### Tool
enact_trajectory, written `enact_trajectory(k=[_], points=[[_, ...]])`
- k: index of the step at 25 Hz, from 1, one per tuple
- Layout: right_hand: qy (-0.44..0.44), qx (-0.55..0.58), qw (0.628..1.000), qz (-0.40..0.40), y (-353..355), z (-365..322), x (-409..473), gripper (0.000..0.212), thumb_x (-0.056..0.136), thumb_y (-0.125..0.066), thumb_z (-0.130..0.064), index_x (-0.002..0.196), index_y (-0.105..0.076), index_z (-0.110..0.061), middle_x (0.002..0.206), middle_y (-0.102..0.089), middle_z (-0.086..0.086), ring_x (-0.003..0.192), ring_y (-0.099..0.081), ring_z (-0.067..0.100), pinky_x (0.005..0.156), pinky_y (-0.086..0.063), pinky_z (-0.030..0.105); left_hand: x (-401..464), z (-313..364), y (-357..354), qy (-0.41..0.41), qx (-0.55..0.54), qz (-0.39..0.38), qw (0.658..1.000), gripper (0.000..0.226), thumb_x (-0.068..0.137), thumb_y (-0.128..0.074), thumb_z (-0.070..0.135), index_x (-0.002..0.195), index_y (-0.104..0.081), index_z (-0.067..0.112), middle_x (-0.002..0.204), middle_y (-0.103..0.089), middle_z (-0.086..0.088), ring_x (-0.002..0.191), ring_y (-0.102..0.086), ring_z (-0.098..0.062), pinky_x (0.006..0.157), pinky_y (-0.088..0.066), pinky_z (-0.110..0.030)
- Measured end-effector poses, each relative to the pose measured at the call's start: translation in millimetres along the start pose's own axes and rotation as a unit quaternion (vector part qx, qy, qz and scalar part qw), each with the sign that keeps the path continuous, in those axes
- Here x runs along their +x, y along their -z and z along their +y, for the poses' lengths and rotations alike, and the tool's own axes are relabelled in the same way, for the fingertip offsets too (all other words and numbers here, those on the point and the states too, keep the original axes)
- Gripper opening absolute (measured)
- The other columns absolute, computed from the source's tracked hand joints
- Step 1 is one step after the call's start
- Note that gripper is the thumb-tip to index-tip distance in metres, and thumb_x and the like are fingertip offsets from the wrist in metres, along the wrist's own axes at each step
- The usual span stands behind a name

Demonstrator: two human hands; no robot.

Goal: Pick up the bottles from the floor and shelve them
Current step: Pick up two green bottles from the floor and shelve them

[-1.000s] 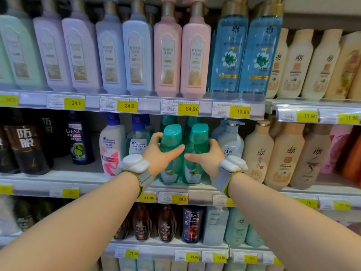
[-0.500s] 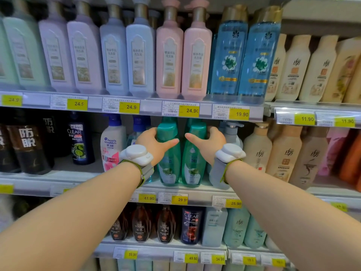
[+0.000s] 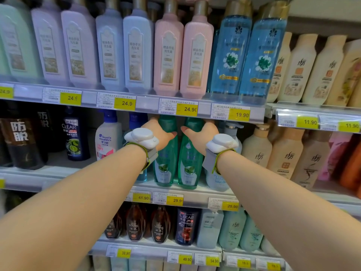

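My two bare forearms reach forward from the bottom corners toward a shop shelf of shampoo, each wrist strapped with a white wrist device [image 3: 142, 137] on a grey band. My left hand [image 3: 159, 133] wraps around the upper part of the left green bottle [image 3: 166, 159], thumb across its front and fingers curled behind, out of sight. My right hand [image 3: 201, 134] grips the right green bottle [image 3: 190, 163] the same way, its thumb pointing in toward the other thumb. Both bottles stand upright, side by side and nearly touching, on the middle shelf [image 3: 195, 194] just behind a yellow 29.9 price tag [image 3: 176, 200], their caps rising behind the edge of the shelf above. To their left on the same shelf stand a white Head & Shoulders bottle [image 3: 107, 137], a dark blue Clear bottle [image 3: 73, 137] and dark bottles with large white characters [image 3: 20, 141]. To their right, partly behind my right wrist, is a pale pump bottle [image 3: 232, 132], then a row of cream bottles [image 3: 287, 151]. On the upper shelf stand tall lilac bottles [image 3: 78, 47], pale blue bottles [image 3: 136, 49], pink bottles [image 3: 197, 55] and clear blue bottles [image 3: 261, 53]. Below my arms, the lower shelf holds brown bottles [image 3: 135, 222] and another Clear bottle.
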State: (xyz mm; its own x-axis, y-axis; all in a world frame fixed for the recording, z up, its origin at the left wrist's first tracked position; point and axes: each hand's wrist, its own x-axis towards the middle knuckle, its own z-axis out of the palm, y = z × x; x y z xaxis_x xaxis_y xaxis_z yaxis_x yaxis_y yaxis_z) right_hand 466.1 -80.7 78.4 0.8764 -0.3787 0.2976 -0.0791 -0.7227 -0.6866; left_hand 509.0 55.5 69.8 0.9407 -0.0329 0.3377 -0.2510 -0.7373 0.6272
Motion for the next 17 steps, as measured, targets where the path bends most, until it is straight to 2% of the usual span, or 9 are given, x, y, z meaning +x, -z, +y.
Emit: enact_trajectory(k=[2,3,5,7,9,11,14,17], points=[[-0.008,-0.019,1.000,-0.007,-1,0,1,0.057,0.081,-0.061,-0.058,0.081,-0.040,-0.005,0.064,-0.034,0.001,0.073,-0.045,0.025,0.067,-0.036,0.031,3,3,3,0.007,0.008,0.000,1.000,0.048,0.083,-0.064,0.050,0.107,-0.060,0.008,0.084,-0.067,-0.009,0.078,-0.066,-0.030,0.066,-0.049,-0.030],[-0.011,-0.025,1.000,-0.010,-1,0,2,0.057,0.081,-0.060,-0.059,0.082,-0.039,-0.005,0.063,-0.033,0.000,0.072,-0.045,0.025,0.067,-0.036,0.031,5,4,4,0.010,0.022,0.000,1.000,0.051,0.084,-0.061,0.053,0.108,-0.061,0.008,0.087,-0.068,-0.011,0.081,-0.066,-0.031,0.068,-0.048,-0.031],[-0.015,-0.030,0.999,-0.013,-1,0,4,0.058,0.081,-0.059,-0.060,0.081,-0.040,-0.005,0.062,-0.032,0.000,0.072,-0.045,0.024,0.067,-0.037,0.030,9,6,5,0.016,0.058,-0.004,0.998,0.059,0.087,-0.057,0.054,0.121,-0.057,0.006,0.111,-0.067,-0.014,0.097,-0.064,-0.033,0.077,-0.049,-0.033],[-0.017,-0.039,0.999,-0.020,1,0,5,0.057,0.082,-0.057,-0.060,0.073,-0.037,-0.007,0.062,-0.031,0.000,0.074,-0.043,0.022,0.067,-0.036,0.029,10,10,5,0.020,0.094,-0.018,0.995,0.066,0.089,-0.054,0.053,0.134,-0.048,0.005,0.133,-0.056,-0.015,0.112,-0.059,-0.033,0.090,-0.048,-0.037],[-0.015,-0.036,0.998,-0.041,1,0,7,0.053,0.086,-0.055,-0.056,0.082,-0.041,-0.005,0.069,-0.037,0.002,0.079,-0.041,0.020,0.069,-0.034,0.028,11,13,7,0.019,0.113,-0.032,0.993,0.068,0.091,-0.052,0.052,0.140,-0.042,0.006,0.141,-0.050,-0.014,0.119,-0.055,-0.033,0.095,-0.044,-0.037],[-0.006,0.004,1.000,-0.030,0,3,7,0.053,0.086,-0.057,-0.053,0.098,-0.049,-0.002,0.077,-0.045,0.004,0.078,-0.045,0.021,0.070,-0.036,0.028,11,15,10,0.009,0.129,-0.034,0.991,0.066,0.092,-0.051,0.051,0.140,-0.042,0.007,0.140,-0.050,-0.014,0.120,-0.054,-0.033,0.095,-0.044,-0.035],[0.002,0.046,0.999,-0.004,-2,5,6,0.060,0.084,-0.061,-0.053,0.111,-0.057,0.001,0.086,-0.059,0.008,0.080,-0.056,0.028,0.073,-0.045,0.034,9,11,11,0.010,0.108,-0.027,0.994,0.054,0.092,-0.055,0.046,0.132,-0.051,0.010,0.133,-0.056,-0.017,0.115,-0.057,-0.034,0.091,-0.046,-0.038],[-0.010,0.053,0.999,-0.011,-3,6,7,0.055,0.084,-0.061,-0.053,0.092,-0.050,0.000,0.075,-0.048,0.005,0.074,-0.045,0.025,0.067,-0.039,0.032,5,7,10,0.031,0.026,0.005,0.999,0.053,0.087,-0.061,0.045,0.116,-0.061,0.000,0.115,-0.065,-0.021,0.105,-0.062,-0.036,0.086,-0.048,-0.042]])
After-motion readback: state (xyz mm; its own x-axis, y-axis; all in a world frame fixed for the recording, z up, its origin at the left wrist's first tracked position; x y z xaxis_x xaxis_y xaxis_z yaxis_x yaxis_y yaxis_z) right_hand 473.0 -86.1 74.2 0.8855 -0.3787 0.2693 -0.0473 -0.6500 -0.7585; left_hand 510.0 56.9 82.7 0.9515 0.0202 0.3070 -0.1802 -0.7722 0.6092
